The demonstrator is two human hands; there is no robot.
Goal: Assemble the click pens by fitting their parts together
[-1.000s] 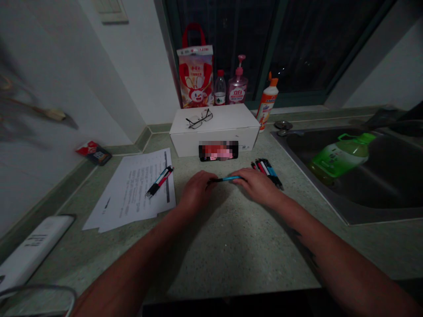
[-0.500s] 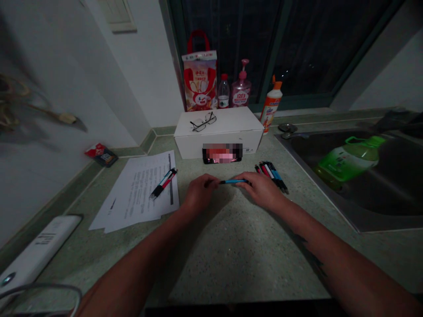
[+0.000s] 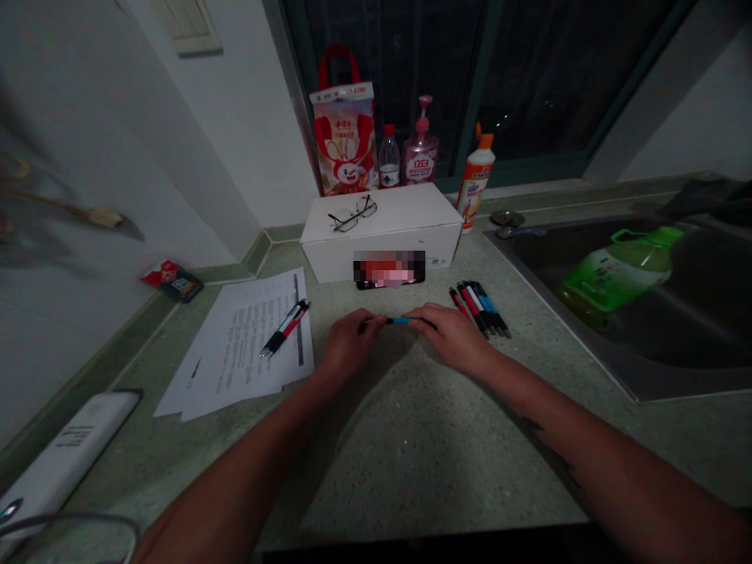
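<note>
Both hands hold one blue pen (image 3: 400,320) level above the speckled green counter (image 3: 411,439). My left hand (image 3: 346,348) is closed on its dark left end. My right hand (image 3: 450,333) pinches its right end. Only a short blue stretch shows between the fingers. A bunch of several red, blue and black pens (image 3: 479,305) lies just right of my right hand. Two more pens (image 3: 285,327) rest on printed sheets of paper (image 3: 240,345) to the left.
A white box (image 3: 381,231) with glasses (image 3: 352,213) on top stands behind the hands, a phone (image 3: 388,270) leaning on it. Bottles and a red gift bag (image 3: 345,141) line the window sill. A steel sink (image 3: 646,313) holds a green bottle (image 3: 616,270). A white device (image 3: 64,454) lies far left.
The two hands have drawn closer together along the pen, so less of the blue barrel shows. The view shifted slightly.
</note>
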